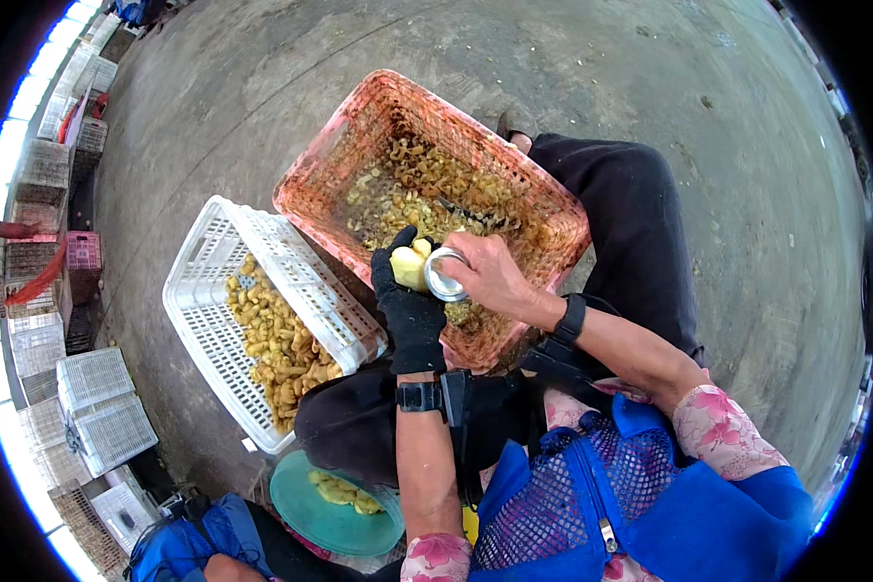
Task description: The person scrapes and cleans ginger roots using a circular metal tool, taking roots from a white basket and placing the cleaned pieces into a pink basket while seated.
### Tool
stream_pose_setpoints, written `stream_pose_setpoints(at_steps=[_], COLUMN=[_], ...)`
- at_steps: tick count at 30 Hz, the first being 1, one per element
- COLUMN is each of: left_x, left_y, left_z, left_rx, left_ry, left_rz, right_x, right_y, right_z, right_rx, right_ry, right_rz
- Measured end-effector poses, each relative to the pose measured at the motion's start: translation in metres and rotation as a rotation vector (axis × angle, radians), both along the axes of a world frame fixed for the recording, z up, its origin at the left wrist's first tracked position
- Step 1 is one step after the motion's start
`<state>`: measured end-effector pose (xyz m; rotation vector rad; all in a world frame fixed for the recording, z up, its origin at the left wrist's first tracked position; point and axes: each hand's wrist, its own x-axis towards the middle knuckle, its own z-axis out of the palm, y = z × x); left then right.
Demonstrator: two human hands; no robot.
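Observation:
My left hand point(409, 315), in a black glove, is closed around a pale, peeled piece of ginger point(409, 270). Bare, my right hand point(495, 274) grips a shiny round metal scraper shaped like a short can or ring point(445, 275), its edge against or very close to the ginger's right side. Both hands are over the near edge of a stained pink crate point(325, 160). Brown and yellow peelings point(436, 175) cover the crate's bottom, and a dark, narrow tool point(456, 210) lies partly among them; its kind is unclear.
A tilted white crate point(204, 335) holds unpeeled ginger point(276, 335) at left. Below it, a teal basin point(339, 532) contains pale ginger pieces point(344, 492). Another person's blue-clad body point(204, 538) is at lower left. Stacked crates point(107, 407) line the far left; concrete floor point(766, 242) surrounds everything.

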<state>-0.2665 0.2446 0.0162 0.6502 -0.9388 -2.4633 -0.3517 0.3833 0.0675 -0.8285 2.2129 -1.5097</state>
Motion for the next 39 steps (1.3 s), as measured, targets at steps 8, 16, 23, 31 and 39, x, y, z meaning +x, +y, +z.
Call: stream_pose_setpoints(at_steps=[8,16,23,31,39], left_x=[-0.003,0.018,0.004,-0.003,0.005], left_y=[0.004,-0.048,-0.015,-0.010,-0.025], left_z=[-0.004,-0.048,0.010,-0.010,-0.004], left_rx=[0.255,-0.190,0.437,-0.202,0.112], left_ry=[-0.086,0.064,0.134,-0.136,0.092], left_rz=[0.047,-0.116,0.007,-0.105,-0.048], right_x=[0.002,-0.017,-0.018,-0.008,-0.031], right_y=[-0.018,0.067,0.058,-0.010,0.052], right_z=[-0.021,-0.071,-0.008,0.004,-0.049], right_rx=[0.110,0.344,0.078,0.008,0.384], right_ry=[0.148,0.093,-0.189,0.030,0.049], right_rz=[-0.038,0.051,-0.042,-0.007,0.064])
